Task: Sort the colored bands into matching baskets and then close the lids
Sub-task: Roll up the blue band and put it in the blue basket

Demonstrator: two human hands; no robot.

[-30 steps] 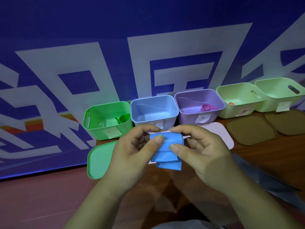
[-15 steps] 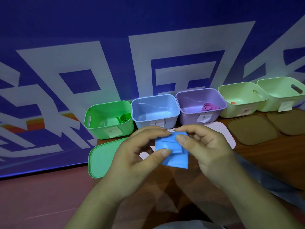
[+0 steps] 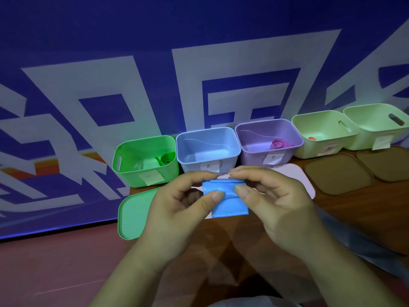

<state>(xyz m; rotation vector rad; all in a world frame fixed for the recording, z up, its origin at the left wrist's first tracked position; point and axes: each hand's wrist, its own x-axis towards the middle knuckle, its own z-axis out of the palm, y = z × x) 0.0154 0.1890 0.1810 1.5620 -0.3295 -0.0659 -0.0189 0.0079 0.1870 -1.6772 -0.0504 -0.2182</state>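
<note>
Folding: blue band (image 3: 228,204) is pinched by left hand (image 3: 177,209) and right hand (image 3: 276,200). Creases should be pressed tight for blue basket (image 3: 192,167), just beyond the hands.

My fingers (image 3: 247,172) cover the top edge of the blue band (image 3: 228,206), so no idea how many folds it has. My left hand (image 3: 177,209) and right hand (image 3: 278,204) block most of the pale lid (image 3: 304,185) on the bench (image 3: 354,207). The far-right basket (image 3: 376,129) runs off the edge. The label (image 3: 209,166) on the blue basket (image 3: 208,147) is too tiny to read. An orange thing (image 3: 311,138) barely peeks up inside the pale green basket (image 3: 321,149), can't tell what.
</note>
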